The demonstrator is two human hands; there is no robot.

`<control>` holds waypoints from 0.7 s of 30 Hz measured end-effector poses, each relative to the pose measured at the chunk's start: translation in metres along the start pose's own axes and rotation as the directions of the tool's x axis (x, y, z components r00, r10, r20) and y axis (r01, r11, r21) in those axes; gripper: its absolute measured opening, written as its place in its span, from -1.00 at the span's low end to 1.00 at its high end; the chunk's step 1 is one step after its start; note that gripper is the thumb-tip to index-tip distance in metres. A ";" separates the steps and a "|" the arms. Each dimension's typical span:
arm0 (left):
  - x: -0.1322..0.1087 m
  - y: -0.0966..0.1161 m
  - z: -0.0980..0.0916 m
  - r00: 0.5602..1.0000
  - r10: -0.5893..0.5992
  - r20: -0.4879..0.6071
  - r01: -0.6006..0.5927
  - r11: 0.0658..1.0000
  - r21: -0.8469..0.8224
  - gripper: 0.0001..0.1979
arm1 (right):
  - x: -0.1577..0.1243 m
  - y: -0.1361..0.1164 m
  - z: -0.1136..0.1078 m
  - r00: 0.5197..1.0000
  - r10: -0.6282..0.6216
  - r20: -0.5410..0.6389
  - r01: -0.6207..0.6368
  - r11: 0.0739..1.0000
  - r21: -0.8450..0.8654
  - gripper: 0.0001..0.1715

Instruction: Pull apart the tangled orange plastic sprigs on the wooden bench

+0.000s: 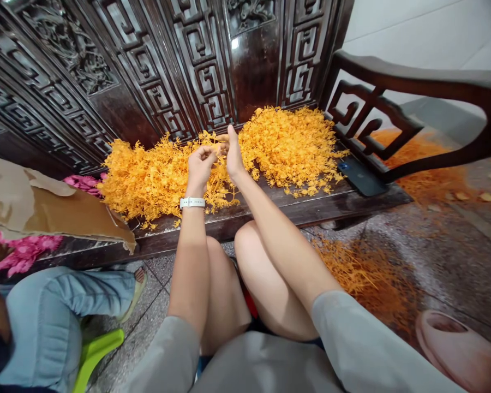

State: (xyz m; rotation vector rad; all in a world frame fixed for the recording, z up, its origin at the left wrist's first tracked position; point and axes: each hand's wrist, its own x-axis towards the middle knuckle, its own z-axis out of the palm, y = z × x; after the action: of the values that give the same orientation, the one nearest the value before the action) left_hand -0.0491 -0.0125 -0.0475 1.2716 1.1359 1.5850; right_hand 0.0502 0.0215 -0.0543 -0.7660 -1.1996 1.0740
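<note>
Arms outstretched, left hand (200,164) curled tight, right hand (233,155) pinching (hands touching)

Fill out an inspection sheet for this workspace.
Surface: dark carved wooden bench, seat largely covered.
Job's things: pile of orange sprigs; one sprig pinched between both hands.
Clutter: phone, cardboard, pink flowers.
Hands: left hand, watch on wrist; right hand; both raised over the bench.
Cables: nothing seen.
Surroundings: another person's leg at left; orange heap on floor.

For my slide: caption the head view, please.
Left hand and right hand pinch a sprig over an orange pile on a bench.
</note>
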 end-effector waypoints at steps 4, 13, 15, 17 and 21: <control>0.002 -0.002 0.000 0.987 -0.067 -0.143 0.058 0.996 -0.068 -0.80 | -0.004 0.006 0.003 1.000 -0.004 -0.017 0.002 0.993 -0.116 -0.06; 0.000 -0.005 0.000 0.999 0.000 -0.047 -0.005 0.994 -0.106 -0.84 | -0.018 -0.006 0.010 0.996 -0.092 -0.005 0.086 0.950 -0.300 -0.16; -0.001 -0.002 -0.004 0.997 -0.053 0.055 0.059 0.990 -0.124 -0.84 | -0.014 -0.004 0.006 0.998 -0.059 -0.032 0.049 0.966 -0.254 -0.18; -0.002 0.001 -0.008 0.987 -0.082 0.138 0.103 0.983 -0.150 -0.84 | -0.010 -0.003 0.002 0.997 -0.027 -0.071 0.013 0.981 -0.193 -0.17; -0.005 0.007 -0.009 0.971 -0.122 0.204 0.160 0.970 -0.181 -0.84 | -0.009 -0.005 0.001 0.993 0.041 -0.113 -0.050 0.996 -0.075 -0.16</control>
State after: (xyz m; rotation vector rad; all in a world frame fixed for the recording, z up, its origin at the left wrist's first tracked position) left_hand -0.0576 -0.0204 -0.0431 1.1579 0.9052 1.3993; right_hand 0.0501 0.0108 -0.0524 -0.9056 -1.1388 1.0131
